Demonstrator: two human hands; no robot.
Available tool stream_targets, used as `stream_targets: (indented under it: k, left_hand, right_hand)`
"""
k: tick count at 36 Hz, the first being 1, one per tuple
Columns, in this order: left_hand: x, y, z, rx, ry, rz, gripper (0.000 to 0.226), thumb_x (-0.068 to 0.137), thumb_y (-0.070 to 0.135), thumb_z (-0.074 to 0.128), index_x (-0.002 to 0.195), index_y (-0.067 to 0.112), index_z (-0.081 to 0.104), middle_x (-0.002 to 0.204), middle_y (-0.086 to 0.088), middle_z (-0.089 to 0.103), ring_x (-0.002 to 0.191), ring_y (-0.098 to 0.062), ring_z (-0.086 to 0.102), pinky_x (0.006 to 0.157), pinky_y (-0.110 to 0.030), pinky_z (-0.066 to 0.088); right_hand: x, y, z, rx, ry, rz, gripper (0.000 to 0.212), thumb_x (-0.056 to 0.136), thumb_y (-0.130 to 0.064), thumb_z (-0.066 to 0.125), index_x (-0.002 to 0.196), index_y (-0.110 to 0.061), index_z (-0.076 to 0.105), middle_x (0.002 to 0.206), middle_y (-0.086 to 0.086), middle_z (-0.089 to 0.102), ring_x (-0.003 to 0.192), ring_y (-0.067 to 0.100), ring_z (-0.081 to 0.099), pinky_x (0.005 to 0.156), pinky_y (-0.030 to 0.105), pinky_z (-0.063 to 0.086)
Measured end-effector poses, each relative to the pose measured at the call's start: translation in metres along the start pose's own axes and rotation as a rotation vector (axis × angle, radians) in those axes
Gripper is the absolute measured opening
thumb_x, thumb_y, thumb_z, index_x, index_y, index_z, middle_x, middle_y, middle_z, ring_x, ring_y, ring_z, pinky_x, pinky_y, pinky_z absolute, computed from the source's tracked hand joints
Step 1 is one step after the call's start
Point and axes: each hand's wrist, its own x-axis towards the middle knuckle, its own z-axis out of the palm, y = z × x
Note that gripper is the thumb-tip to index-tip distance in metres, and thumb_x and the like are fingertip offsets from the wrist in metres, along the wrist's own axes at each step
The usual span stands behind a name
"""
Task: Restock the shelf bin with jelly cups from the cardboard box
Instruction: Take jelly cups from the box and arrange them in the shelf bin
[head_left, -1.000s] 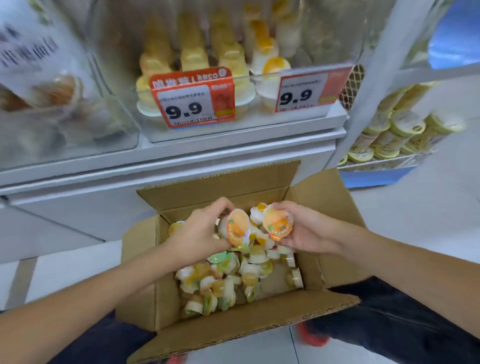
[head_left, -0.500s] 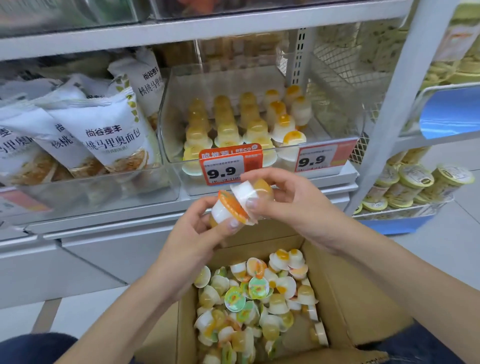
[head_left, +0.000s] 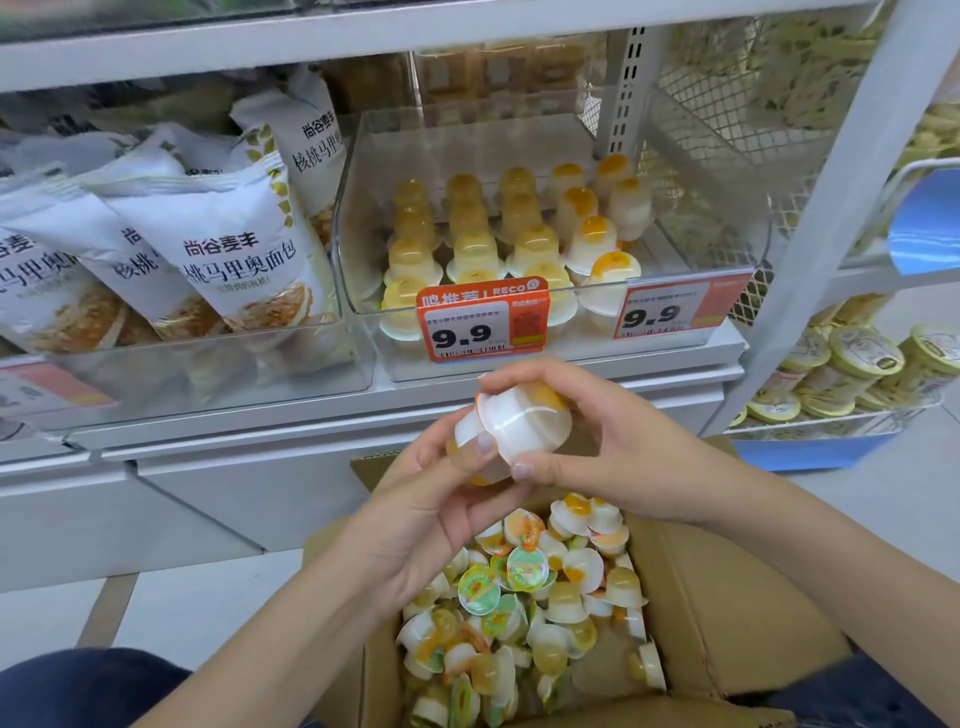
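Two jelly cups (head_left: 511, 428), a second earlier just lifted out of the cardboard box (head_left: 737, 613), had been brought up and pressed together just below the clear shelf bin (head_left: 691, 171). The left hand (head_left: 436, 499) curled round one, the right hand (head_left: 613, 441) pinched the other. Placing them in the bin's rows looked imminent, probably into its bare right side.

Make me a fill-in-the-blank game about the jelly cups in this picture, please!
1. Both price tags on the clear bin read ____.
2. The loose jelly cups lie in a ____ box.
3. The left hand and right hand hold cups ____ the box.
4. The bags sit to the ____ of the bin.

Answers: 9.9; cardboard; above; left
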Motion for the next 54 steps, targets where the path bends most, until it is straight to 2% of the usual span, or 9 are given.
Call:
stream_targets:
  k: [3,12,21,28,31,35,40,44,54]
  left_hand:
    - [-0.001,0.0,0.002,0.031,-0.047,-0.016,0.063,0.058,0.019,0.088,0.114,0.002,0.065,0.112,-0.023,0.065,0.095,-0.029,0.068,0.071,-0.031,0.058]
    - [-0.001,-0.001,0.004,0.29,0.004,-0.004,0.045,0.072,0.004,0.069,0.116,0.001,0.06,0.103,-0.017,0.07,0.085,-0.022,0.069,0.071,-0.028,0.057]
    - [0.003,-0.001,-0.002,0.144,-0.069,-0.092,0.053,0.057,0.023,0.089,0.103,0.004,0.071,0.105,-0.021,0.068,0.088,-0.025,0.069,0.073,-0.029,0.057]
    - [0.008,0.028,0.012,0.64,0.079,-0.069,0.051,0.075,0.044,0.07,0.117,0.017,0.062,0.109,-0.005,0.071,0.098,-0.022,0.069,0.087,-0.044,0.055]
    - [0.015,0.046,0.012,0.78,0.208,0.017,0.045,0.078,0.049,0.059,0.114,0.022,0.061,0.112,0.002,0.069,0.094,-0.015,0.07,0.082,-0.04,0.057]
    - [0.03,0.062,-0.011,1.155,0.451,0.206,0.025,0.083,0.04,0.067,0.106,0.03,0.061,0.105,0.017,0.063,0.095,-0.004,0.062,0.084,-0.03,0.052]
    - [0.036,0.066,-0.022,1.138,0.473,0.159,0.032,0.08,0.034,0.071,0.108,0.027,0.058,0.105,0.015,0.061,0.096,-0.008,0.061,0.083,-0.035,0.053]
    - [0.04,0.065,-0.024,1.145,0.457,0.167,0.026,0.081,0.026,0.071,0.103,0.025,0.058,0.105,0.011,0.061,0.091,-0.011,0.063,0.08,-0.035,0.053]
    - [0.048,0.062,-0.029,1.138,0.437,0.182,0.021,0.081,0.019,0.072,0.095,0.022,0.057,0.102,0.008,0.062,0.086,-0.007,0.064,0.065,-0.025,0.049]
  right_hand:
    - [-0.002,-0.001,-0.004,-0.061,-0.048,0.027,0.069,0.07,-0.022,0.084,0.128,-0.032,0.049,0.122,-0.023,0.054,0.118,0.001,0.051,0.095,0.015,0.043]
    - [0.0,0.002,-0.004,-0.198,0.025,0.021,0.067,0.059,-0.02,0.09,0.118,-0.032,0.06,0.118,-0.021,0.058,0.113,-0.005,0.052,0.092,0.009,0.04]
    - [0.002,0.003,-0.01,-0.152,-0.018,0.009,0.068,0.062,-0.017,0.088,0.121,-0.033,0.058,0.121,-0.021,0.058,0.117,-0.003,0.052,0.094,0.011,0.042]
    - [0.001,-0.003,-0.023,-0.193,0.166,-0.006,0.066,0.058,-0.025,0.089,0.117,-0.036,0.063,0.113,-0.025,0.062,0.111,-0.003,0.055,0.092,0.018,0.045]
    - [0.008,-0.022,-0.062,-0.288,0.387,-0.029,0.061,0.058,-0.036,0.085,0.115,-0.036,0.063,0.113,-0.023,0.063,0.109,-0.002,0.057,0.093,0.023,0.048]
    - [0.039,-0.04,-0.13,-0.584,0.619,-0.037,0.057,0.061,-0.034,0.086,0.113,-0.032,0.062,0.109,-0.018,0.062,0.098,0.004,0.056,0.086,0.022,0.045]
    - [0.094,-0.024,-0.187,-1.033,0.343,0.263,0.058,0.067,-0.031,0.083,0.12,-0.016,0.063,0.121,0.003,0.064,0.112,0.024,0.057,0.092,0.032,0.044]
    - [0.117,-0.006,-0.189,-1.247,0.095,0.381,0.067,0.067,-0.031,0.082,0.129,-0.02,0.056,0.127,0.002,0.06,0.113,0.024,0.056,0.081,0.023,0.037]
    - [0.135,0.028,-0.19,-1.317,-0.077,0.468,0.062,0.067,-0.026,0.081,0.124,-0.025,0.057,0.123,-0.001,0.059,0.109,0.022,0.056,0.081,0.026,0.046]
